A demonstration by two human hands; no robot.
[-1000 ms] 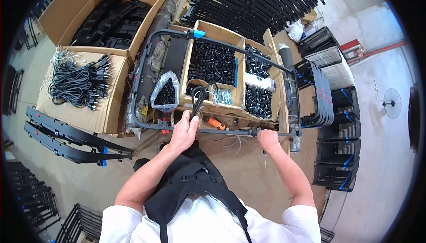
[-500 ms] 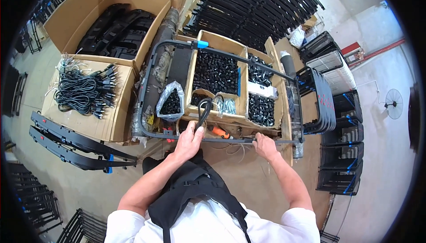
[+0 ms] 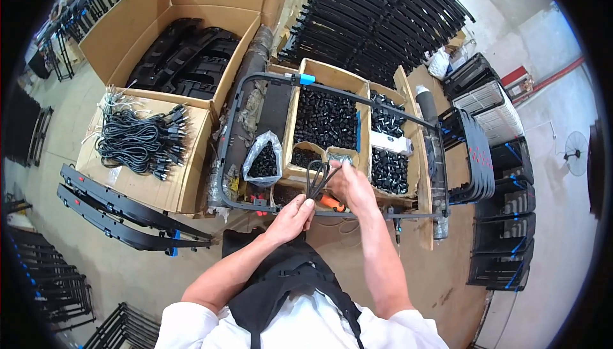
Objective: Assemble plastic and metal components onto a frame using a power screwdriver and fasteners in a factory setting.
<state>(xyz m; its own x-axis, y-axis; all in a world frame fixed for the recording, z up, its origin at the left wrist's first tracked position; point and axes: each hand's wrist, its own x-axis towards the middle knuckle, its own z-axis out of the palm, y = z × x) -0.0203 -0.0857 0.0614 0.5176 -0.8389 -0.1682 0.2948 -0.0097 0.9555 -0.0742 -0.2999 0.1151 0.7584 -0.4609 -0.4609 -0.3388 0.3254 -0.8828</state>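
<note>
A looped black cable (image 3: pixel 317 182) stands up out of my left hand (image 3: pixel 292 219), whose fingers are closed around its lower part. My right hand (image 3: pixel 352 189) is at the right side of the loops, with its fingertips pinched on a strand; motion blurs it somewhat. Both hands are over the near bar of a dark rectangular tube frame (image 3: pixel 231 126), which lies across the workbench and carries a blue clip (image 3: pixel 307 80) on its far bar. An orange-handled tool (image 3: pixel 332 203) lies just beyond that near bar, partly behind my right hand.
A wooden divided box (image 3: pixel 300 103) holds black plastic parts and screws, with a plastic bag (image 3: pixel 262 157) of small black pieces beside it. At left, bundled cables (image 3: pixel 137 141) lie on a carton (image 3: pixel 182 189). Long black rails (image 3: pixel 128 212) extend below. Stacked black frames (image 3: pixel 377 17) stand behind.
My right hand has left the near bar and come left and up to the cable. My left hand still grips it, now further right in the picture. The whole view has shifted slightly.
</note>
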